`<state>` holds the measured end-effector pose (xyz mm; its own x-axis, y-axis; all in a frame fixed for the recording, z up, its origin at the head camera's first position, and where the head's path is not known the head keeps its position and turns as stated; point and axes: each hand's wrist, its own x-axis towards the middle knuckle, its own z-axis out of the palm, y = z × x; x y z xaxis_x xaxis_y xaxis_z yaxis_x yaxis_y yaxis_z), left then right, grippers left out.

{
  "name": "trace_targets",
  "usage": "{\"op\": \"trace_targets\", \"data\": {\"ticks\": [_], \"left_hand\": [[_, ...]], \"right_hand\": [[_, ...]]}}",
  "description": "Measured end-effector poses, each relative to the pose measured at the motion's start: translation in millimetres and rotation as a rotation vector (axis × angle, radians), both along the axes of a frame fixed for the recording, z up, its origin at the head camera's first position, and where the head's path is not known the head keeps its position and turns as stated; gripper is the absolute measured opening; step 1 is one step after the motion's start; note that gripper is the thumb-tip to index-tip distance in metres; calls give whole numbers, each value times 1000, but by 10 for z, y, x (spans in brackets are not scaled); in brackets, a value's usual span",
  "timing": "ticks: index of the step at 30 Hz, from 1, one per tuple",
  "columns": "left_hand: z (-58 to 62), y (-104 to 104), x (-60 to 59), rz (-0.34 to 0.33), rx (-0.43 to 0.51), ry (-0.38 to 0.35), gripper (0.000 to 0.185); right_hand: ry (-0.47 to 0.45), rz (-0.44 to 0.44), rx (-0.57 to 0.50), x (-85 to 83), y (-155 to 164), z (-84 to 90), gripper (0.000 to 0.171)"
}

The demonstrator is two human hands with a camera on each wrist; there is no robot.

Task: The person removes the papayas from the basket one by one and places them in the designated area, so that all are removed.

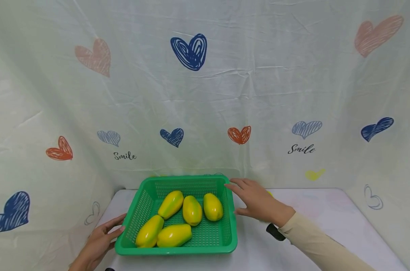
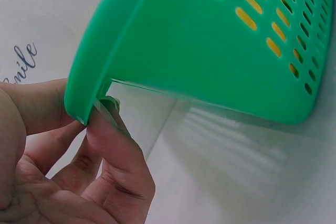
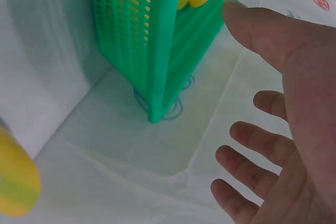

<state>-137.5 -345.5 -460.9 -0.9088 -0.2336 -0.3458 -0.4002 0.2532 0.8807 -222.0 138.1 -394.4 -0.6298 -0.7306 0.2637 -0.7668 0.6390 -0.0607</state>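
A green plastic basket (image 1: pixel 177 251) stands on the table with several glossy yellow papayas (image 1: pixel 192 210) in it, streaked with green. At its left side my left hand (image 1: pixel 99 240) grips the rim; the left wrist view shows the thumb and fingers (image 2: pixel 123 163) pinching the rim's lip. My right hand (image 1: pixel 259 201) hovers by the opposite rim, fingers spread and holding nothing. In the right wrist view a gap shows between that hand and the basket (image 3: pixel 163 51). Another papaya (image 3: pixel 18 177) lies outside the basket, mostly hidden behind my right hand in the head view.
The white table (image 1: pixel 313 226) extends to the right of the basket. A pale curtain (image 1: pixel 211 101) printed with hearts and "Smile" hangs close behind and along both sides. A black band (image 1: pixel 275 232) shows at my right wrist.
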Motion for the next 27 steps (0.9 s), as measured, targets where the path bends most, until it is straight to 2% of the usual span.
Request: {"op": "trace_targets", "data": {"ticks": [9, 27], "left_hand": [[-11, -33, 4, -11, -1, 4, 64], [-41, -39, -30, -2, 15, -16, 68]], "right_hand": [[-40, 15, 76, -85, -249, -44, 82], [-36, 30, 210, -225, -578, -82, 76]]}}
